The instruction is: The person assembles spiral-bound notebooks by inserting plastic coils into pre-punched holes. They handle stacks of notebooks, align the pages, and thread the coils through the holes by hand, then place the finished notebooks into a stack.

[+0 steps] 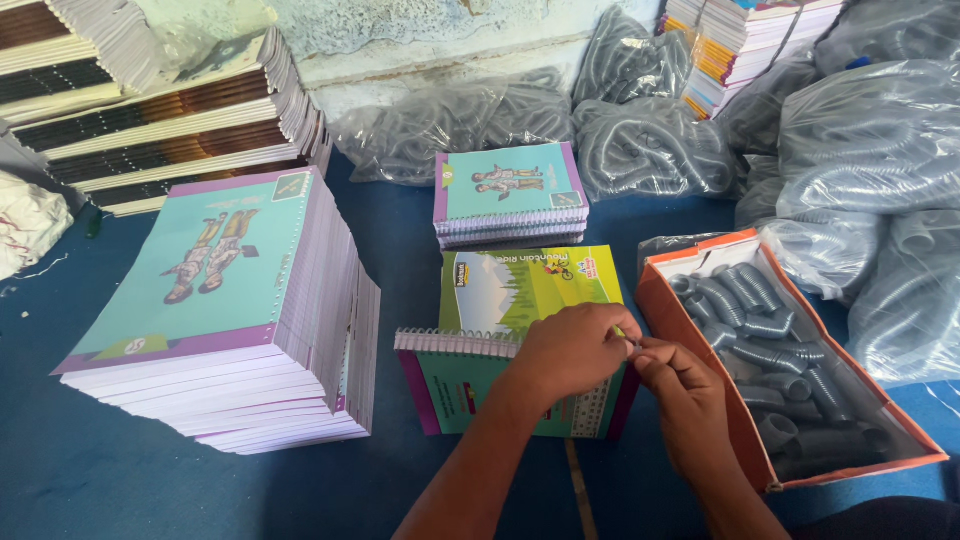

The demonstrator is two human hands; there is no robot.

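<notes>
A green-covered notebook (470,385) lies open-flat on the blue floor cloth, with a grey spiral coil (455,341) running along its top edge. My left hand (570,350) rests on the notebook's right end, fingers curled at the coil's end. My right hand (680,395) meets it there, pinching the coil tip between fingertips. A green and yellow cover sheet (520,280) lies just behind the notebook.
A tall stack of teal-covered notebooks (220,300) stands at left, a shorter bound stack (510,195) behind. An orange box (700,330) of grey spiral coils sits at right. Plastic bags of coils (860,160) and more book stacks (150,110) line the wall.
</notes>
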